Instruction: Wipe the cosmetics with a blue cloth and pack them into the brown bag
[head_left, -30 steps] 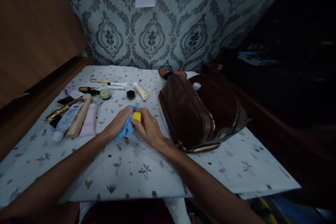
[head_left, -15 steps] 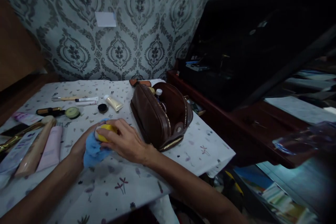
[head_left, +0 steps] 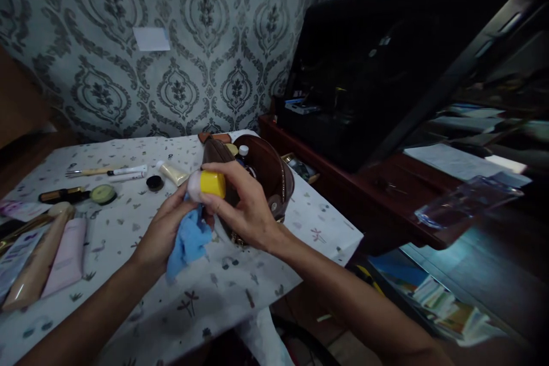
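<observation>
My right hand [head_left: 251, 209] grips a small white container with a yellow cap [head_left: 213, 184], thumb and fingers on the cap. The container is tilted on its side, its white end toward my left hand [head_left: 160, 231]. A crumpled blue cloth [head_left: 189, 245] is held in my left hand and hangs below the container. Left fingertips reach close to the white end; whether they touch it is hard to see. Behind my right hand stands an unzipped brown pouch [head_left: 268, 166], partly hidden, with a white-capped bottle [head_left: 243, 152] inside.
On the patterned tablecloth lie a cream tube [head_left: 172, 172], a black lid [head_left: 155, 183], a green-topped jar [head_left: 103, 194], a pink tube [head_left: 68, 254] and several other cosmetics. A dark red cabinet [head_left: 364, 206] with a black screen [head_left: 369, 68] stands to the right.
Both hands have lifted the container and cloth up and to the right in the view. More of the white end now shows out of the cloth. The view has shifted right.
</observation>
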A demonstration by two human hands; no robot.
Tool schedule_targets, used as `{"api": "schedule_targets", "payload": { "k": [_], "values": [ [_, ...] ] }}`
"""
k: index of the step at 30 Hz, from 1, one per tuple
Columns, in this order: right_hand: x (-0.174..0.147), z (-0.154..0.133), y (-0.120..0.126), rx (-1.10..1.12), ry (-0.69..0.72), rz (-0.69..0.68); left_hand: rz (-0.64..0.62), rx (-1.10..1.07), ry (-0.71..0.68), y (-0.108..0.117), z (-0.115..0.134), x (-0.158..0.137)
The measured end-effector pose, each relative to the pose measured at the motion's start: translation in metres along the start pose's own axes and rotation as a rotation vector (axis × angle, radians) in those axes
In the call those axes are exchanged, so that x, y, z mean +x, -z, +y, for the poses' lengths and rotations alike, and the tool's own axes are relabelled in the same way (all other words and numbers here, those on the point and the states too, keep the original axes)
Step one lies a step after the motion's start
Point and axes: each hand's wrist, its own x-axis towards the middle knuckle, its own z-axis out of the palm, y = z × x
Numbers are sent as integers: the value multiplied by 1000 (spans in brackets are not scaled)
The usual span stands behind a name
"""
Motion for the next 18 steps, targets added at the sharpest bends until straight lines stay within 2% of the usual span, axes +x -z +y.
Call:
{"api": "schedule_targets", "payload": {
  "k": [4,10,13,18],
  "values": [
    [2,1,19,25,-98,-6,-91,93,-24,-19,-2,6],
    [0,6,38,110,-227,-11,-205,258,-161,-25,-13,21],
    [0,11,44,192,-274,13,-206,432,-306,-26,-15,31],
    [-2,21,51,318,-379,66,-193,835,-642,-27,-14,47]
  ]
}}
